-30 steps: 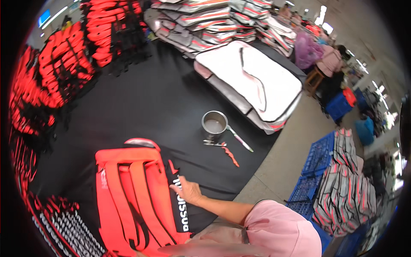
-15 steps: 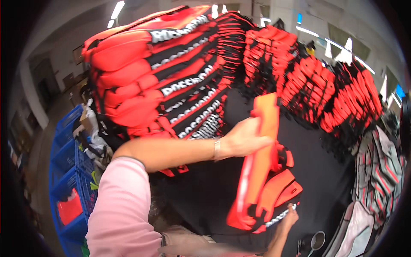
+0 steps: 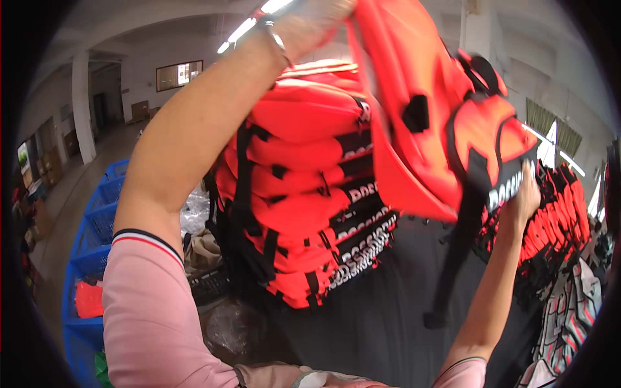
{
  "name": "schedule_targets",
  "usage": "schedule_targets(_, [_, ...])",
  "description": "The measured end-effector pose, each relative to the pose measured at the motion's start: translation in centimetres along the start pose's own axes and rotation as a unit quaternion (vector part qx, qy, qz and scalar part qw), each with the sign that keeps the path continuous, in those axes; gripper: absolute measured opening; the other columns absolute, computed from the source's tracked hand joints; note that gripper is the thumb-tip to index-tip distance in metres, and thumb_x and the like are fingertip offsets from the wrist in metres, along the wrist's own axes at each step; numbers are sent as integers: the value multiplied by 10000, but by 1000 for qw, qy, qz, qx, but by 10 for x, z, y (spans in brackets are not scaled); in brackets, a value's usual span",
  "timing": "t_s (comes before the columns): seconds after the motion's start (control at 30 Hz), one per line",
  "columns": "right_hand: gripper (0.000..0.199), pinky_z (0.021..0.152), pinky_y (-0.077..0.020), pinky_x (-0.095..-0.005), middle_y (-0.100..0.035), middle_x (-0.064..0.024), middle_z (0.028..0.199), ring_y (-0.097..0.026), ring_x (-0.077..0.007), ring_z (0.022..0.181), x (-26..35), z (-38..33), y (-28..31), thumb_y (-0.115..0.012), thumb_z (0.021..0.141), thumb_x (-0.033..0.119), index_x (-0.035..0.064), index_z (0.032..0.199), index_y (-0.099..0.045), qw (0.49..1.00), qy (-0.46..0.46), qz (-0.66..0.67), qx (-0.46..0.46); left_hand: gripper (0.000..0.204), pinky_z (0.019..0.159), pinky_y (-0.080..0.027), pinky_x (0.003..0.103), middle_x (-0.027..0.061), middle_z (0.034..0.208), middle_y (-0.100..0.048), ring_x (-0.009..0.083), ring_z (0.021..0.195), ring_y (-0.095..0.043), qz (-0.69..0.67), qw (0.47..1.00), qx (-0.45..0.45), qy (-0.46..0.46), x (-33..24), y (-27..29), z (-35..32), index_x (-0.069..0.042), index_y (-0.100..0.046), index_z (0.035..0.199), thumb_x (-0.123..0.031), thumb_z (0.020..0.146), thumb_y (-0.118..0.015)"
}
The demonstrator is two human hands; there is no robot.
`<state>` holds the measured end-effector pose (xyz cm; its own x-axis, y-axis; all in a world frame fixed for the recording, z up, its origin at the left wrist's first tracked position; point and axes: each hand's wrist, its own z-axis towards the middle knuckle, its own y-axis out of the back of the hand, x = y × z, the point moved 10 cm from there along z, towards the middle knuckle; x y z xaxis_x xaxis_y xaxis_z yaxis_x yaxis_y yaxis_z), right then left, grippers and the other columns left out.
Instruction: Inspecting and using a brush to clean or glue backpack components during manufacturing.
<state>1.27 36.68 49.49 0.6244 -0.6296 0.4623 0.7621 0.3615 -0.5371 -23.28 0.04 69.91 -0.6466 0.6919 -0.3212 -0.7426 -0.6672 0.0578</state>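
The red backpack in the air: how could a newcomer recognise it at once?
On the black table stands a tall stack of red bags. Right of its top, left hand and right hand hold the red backpack: it alone is airborne, a black strap dangling.

Held backpack [image 3: 417, 139]: red, black strap [image 3: 460, 258]. Left crates [image 3: 90, 262]: blue. Table [image 3: 388, 313]: black. Left sleeve [image 3: 152, 304]: pink; edge stripes black, white, red.

Worn on the person's head, one wide fisheye camera looks forward and slightly down, between the left arm [image 3: 207, 116] from seven o'clock and right arm [image 3: 495, 278] from five. A red bag [image 3: 417, 71] looms close toward one; a pale wall [image 3: 139, 76] at ten stands far off.
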Motion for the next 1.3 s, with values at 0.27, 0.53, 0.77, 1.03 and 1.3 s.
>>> schedule_targets(0.27, [226,444,-301,-259,-485,49,587,-401,-68,474,12,33,-286,-709,845,270,88,733,-635,992,7,-10,128,420,756,-517,279,107,985,-694,156,833,-659,102,968,-227,-20,-24,227,-11,52,-658,1082,-288,841,-705])
schedule_targets(0.53, [333,720,-524,-385,-695,-211,822,-685,-335,787,-195,-8,-367,-682,766,319,-6,834,-701,877,44,-294,378,526,803,-440,252,35,1130,-651,103,1003,-581,270,892,-165,323,111,330,-155,-66,-596,1251,-452,893,-573])
schedule_targets(0.77, [281,597,-464,-348,-679,-118,700,-598,-168,597,-166,-7,-360,-719,726,267,-11,740,-688,865,151,-261,401,400,517,-273,184,-90,777,-504,-17,590,-355,207,904,-254,274,110,319,-164,-174,-556,1105,-509,888,-597])
schedule_targets(1.03, [435,650,-504,-337,-678,-136,762,-628,-198,699,-174,-18,-321,-753,679,318,-87,825,-687,897,-97,-306,302,568,950,-418,282,12,1316,-549,121,1181,-504,218,908,-219,282,110,292,-148,-103,-490,1386,-495,977,-457])
schedule_targets(1.3, [537,775,-536,-382,-693,-248,895,-696,-338,858,-186,-33,-329,-687,700,445,-51,904,-703,889,11,-331,317,595,1006,-391,297,81,1382,-491,153,1205,-495,230,921,-213,231,114,293,-154,-37,-412,1429,-429,985,-467])
